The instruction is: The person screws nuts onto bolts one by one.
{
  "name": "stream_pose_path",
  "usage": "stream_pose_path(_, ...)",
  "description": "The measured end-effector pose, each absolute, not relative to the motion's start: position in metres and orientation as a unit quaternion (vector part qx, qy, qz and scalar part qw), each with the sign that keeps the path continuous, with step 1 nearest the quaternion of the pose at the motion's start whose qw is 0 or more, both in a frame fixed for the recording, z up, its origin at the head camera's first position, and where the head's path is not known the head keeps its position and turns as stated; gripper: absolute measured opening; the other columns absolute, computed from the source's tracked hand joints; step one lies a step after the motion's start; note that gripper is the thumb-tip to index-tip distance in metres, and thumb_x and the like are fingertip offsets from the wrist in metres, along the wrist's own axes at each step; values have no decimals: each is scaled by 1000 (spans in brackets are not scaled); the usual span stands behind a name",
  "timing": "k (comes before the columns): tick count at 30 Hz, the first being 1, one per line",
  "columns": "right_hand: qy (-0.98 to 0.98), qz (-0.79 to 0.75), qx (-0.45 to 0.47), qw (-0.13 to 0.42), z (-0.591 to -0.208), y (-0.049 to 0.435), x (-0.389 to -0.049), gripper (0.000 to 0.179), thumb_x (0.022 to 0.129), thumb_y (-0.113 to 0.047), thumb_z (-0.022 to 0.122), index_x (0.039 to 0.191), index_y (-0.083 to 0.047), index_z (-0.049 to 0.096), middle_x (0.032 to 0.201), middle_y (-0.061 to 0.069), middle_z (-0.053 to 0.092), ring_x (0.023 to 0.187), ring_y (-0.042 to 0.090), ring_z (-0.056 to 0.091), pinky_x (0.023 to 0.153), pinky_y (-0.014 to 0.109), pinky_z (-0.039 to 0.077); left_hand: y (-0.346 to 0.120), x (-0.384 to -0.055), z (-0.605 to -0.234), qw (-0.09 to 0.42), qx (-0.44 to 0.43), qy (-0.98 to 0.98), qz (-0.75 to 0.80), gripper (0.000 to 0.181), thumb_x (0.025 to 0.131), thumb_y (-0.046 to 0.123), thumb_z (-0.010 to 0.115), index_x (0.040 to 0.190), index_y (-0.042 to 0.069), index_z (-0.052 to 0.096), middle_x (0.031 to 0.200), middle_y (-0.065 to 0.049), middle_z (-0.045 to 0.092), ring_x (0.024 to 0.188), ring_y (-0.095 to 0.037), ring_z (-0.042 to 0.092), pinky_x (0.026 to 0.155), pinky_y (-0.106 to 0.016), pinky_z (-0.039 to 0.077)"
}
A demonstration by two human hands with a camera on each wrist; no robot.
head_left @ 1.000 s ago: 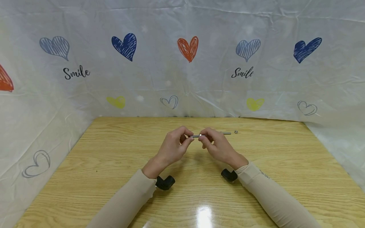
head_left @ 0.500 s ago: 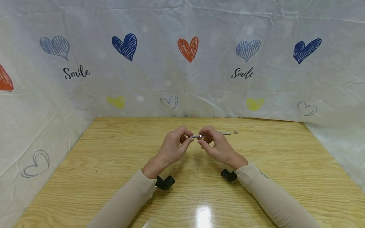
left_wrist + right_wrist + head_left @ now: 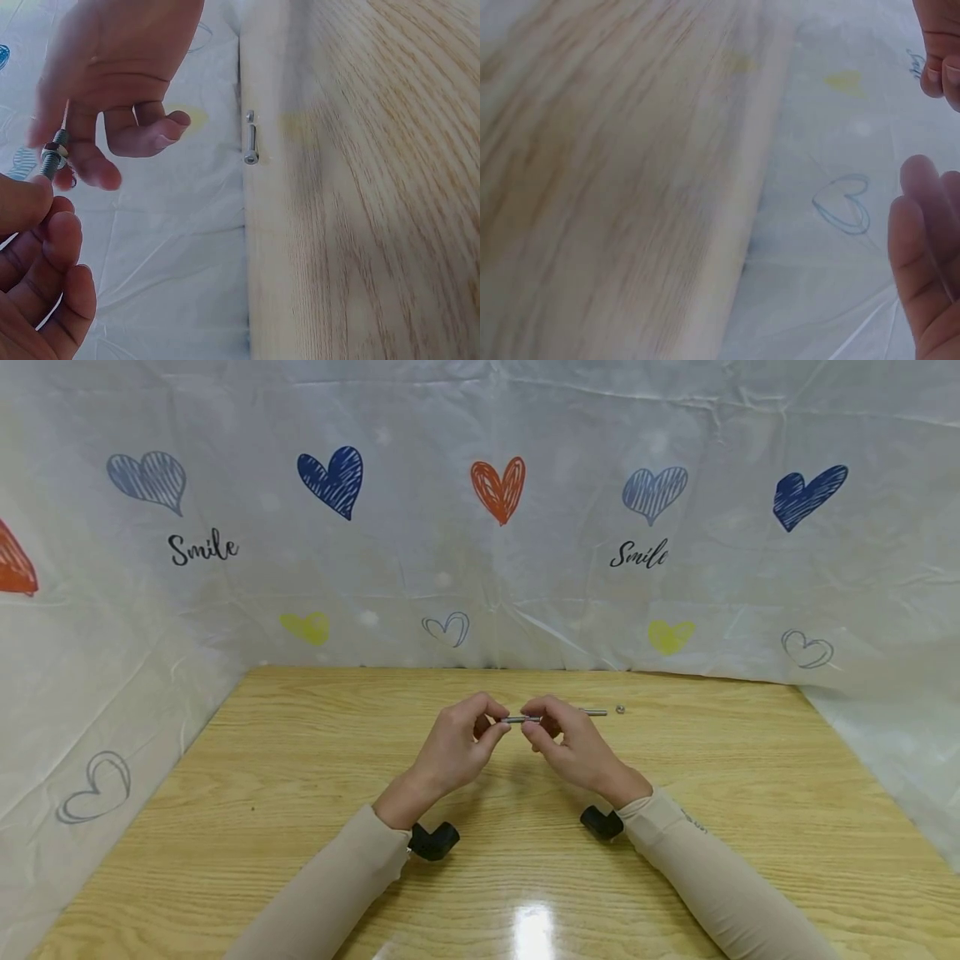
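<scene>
In the head view my left hand (image 3: 463, 739) pinches a metal bolt (image 3: 514, 720) between thumb and fingertips, holding it level above the table. A hex nut (image 3: 55, 150) sits around its threaded shank, as the left wrist view shows. My right hand (image 3: 572, 742) comes from the other side, thumb and index fingertips at the nut; its other fingers are loosely bent. The left fingers hide the bolt's other end. Farther back on the table lie a second bolt (image 3: 595, 712), partly behind the right hand, and a loose nut (image 3: 620, 709).
The wooden table (image 3: 300, 760) ends at a white cloth backdrop (image 3: 405, 560) printed with hearts. Another cloth wall rises along the left side. A black wrist mount (image 3: 435, 842) hangs below the left wrist, and a similar one (image 3: 602, 822) below the right.
Half a second ago the right thumb and index finger were spread apart with the nut exposed; now they have come together over it. The left hand keeps its hold on the bolt.
</scene>
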State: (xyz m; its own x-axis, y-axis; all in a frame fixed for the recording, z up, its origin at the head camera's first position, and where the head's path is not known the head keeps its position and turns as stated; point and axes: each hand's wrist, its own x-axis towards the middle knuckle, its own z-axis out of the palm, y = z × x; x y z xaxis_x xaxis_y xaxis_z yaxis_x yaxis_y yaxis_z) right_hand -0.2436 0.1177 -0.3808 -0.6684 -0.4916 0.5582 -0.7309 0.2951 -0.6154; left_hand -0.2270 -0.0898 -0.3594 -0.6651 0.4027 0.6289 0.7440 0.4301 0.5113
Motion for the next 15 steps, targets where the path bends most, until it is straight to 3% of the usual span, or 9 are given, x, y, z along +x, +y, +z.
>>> stream_pose_path(4,-790,453,388,146,-378,116,-240,24,93,-4,62,115,-5,53,82,4,60,63,11,57,56,31,48,-90,-227,-360,210,-350,-818,-404,10,88,2,67,96,5,61,79,-2,61,56,-6,50,52,-22,46)
stream_pose_path(8,-779,457,401,154,-376,113,-239,19,92,5,59,109,1,52,79,9,61,61,13,59,52,32,47,-90,-227,-360,209,-349,-819,-404,10,88,2,67,96,5,61,79,-2,61,56,-6,50,52,-23,46)
stream_pose_path(15,-798,446,381,136,-380,116,-242,10,98,-4,51,102,-8,60,85,0,61,65,16,61,54,33,47,-89,-227,-361,209,-350,-821,-401,10,89,3,67,96,6,61,78,-2,61,56,-6,49,52,-23,45)
